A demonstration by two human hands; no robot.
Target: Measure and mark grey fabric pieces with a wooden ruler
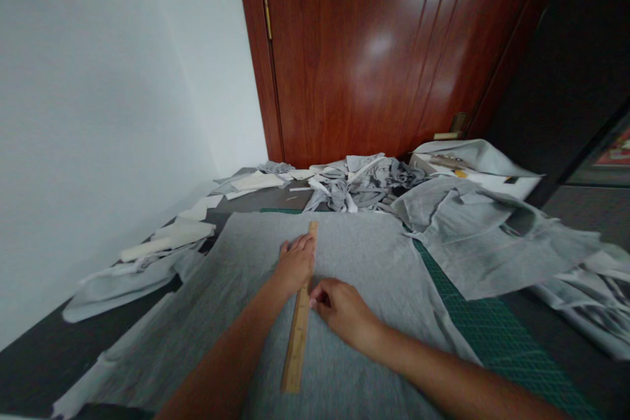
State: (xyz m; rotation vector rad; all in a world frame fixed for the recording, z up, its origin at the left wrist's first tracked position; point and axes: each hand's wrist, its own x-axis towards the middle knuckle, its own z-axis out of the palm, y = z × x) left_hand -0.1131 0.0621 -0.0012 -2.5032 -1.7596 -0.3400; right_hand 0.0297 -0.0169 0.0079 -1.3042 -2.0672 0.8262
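A large grey cloth (364, 249) is spread out in front of me. Lengthwise on it lies a wooden ruler (296, 348), its far end near the cloth's back edge. My left hand (296, 266) presses on the ruler's upper half, fingers stretched out flat along it. Just right of the ruler's edge, my right hand (342, 312) rests low over the cloth with thumb and fingers pinched together. Whatever may be in that pinch is too small or hidden to make out.
A green cutting mat (492, 328) shows under the cloth's right side. Grey fabric pieces (472, 230) lie at right, beside a white box (502, 180). Scraps (344, 184) are heaped at the back, before a wooden door (354, 65). Pale pieces (182, 233) line the left wall.
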